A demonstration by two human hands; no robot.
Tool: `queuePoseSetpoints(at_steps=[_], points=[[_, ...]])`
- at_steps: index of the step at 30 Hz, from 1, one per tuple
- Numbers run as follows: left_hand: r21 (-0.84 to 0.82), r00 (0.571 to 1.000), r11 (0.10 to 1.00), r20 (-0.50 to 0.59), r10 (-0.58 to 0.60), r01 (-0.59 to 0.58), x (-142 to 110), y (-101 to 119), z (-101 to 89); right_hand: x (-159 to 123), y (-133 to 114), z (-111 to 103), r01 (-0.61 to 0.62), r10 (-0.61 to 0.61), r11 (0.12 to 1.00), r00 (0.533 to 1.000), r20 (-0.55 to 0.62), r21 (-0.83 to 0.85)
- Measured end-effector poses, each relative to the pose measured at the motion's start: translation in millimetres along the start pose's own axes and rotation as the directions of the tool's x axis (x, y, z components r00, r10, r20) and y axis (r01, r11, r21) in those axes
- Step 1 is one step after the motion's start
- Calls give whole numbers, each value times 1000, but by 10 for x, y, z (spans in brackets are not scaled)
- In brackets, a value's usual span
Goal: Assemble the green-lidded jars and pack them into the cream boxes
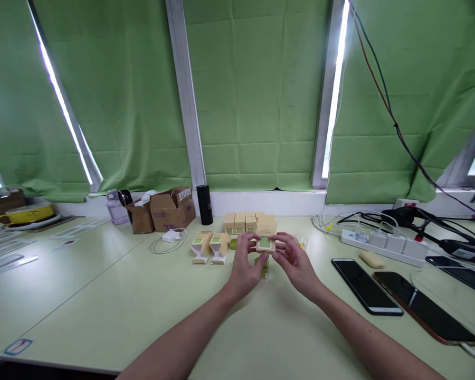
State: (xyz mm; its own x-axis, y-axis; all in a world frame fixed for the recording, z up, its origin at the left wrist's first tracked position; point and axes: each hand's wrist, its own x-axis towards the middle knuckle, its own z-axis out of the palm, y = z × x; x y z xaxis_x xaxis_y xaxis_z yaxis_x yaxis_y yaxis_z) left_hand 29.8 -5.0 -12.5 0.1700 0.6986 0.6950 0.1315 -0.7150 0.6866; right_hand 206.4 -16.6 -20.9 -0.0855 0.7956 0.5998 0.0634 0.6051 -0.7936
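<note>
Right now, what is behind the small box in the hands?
More tan boxes stand behind the small box. Whatever lies directly behind its front is covered and cannot be seen.

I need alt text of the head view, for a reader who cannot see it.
A person's left hand and right hand hold a small tan box with a green panel above a pale table. Similar boxes stand behind; phones lie at right.

Bright slits, soft detail

Bright light fills the scene. White slits (pixel 335 95) beside the green blinds (pixel 257 95) are blown out — violet-fringed at left — and pale glare lies across the left of the table (pixel 142 306). Shadows are faint. Wide-angle stretch tilts the window frames (pixel 185 95); detail on the held box (pixel 265 243) is soft.
</note>
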Motion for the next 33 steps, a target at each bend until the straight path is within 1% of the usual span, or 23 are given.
queuePoseSetpoints(at_steps=[5, 7, 10, 13, 16, 19, 21, 24, 28, 30, 33], points=[[183, 994, 979, -42, 103, -94, -1, 42, -17, -25, 14, 6, 39, -39, 997, 999, 7, -59], [237, 991, 965, -49, 126, -111, -3, 48, -19, -53, -20, 10, 57, -55, 989, 998, 18, -133], [262, 989, 958, -59, 134, -114, -14, 41, -20, -107, -115, 19, 90, -78, 965, 995, 60, -246], [239, 992, 969, -89, 87, -63, -23, 20, -22, -152, -215, 35, 173, -144, 936, 983, 115, -307], [167, 993, 986, -118, 10, 10, -20, -5, -23, -177, -276, 55, 259, -210, 912, 961, 181, -318], [99, 990, 994, -138, -37, 51, -6, -21, -24, -192, -297, 70, 308, -240, 899, 941, 238, -311], [86, 985, 993, -159, -63, 78, 7, -16, -26, -203, -299, 76, 323, -242, 893, 932, 269, -314], [100, 975, 985, -185, -120, 140, 29, 10, -31, -226, -292, 83, 323, -228, 889, 927, 298, -324], [117, 968, 972, -175, -180, 202, 76, 2, -59, -252, -264, 91, 277, -175, 898, 938, 300, -342], [119, 963, 968, -183, -199, 222, 116, -47, -97, -252, -239, 93, 252, -156, 899, 948, 277, -358], [78, 957, 968, -188, -221, 239, 206, -151, -185, -233, -186, 88, 184, -108, 894, 973, 203, -407]])
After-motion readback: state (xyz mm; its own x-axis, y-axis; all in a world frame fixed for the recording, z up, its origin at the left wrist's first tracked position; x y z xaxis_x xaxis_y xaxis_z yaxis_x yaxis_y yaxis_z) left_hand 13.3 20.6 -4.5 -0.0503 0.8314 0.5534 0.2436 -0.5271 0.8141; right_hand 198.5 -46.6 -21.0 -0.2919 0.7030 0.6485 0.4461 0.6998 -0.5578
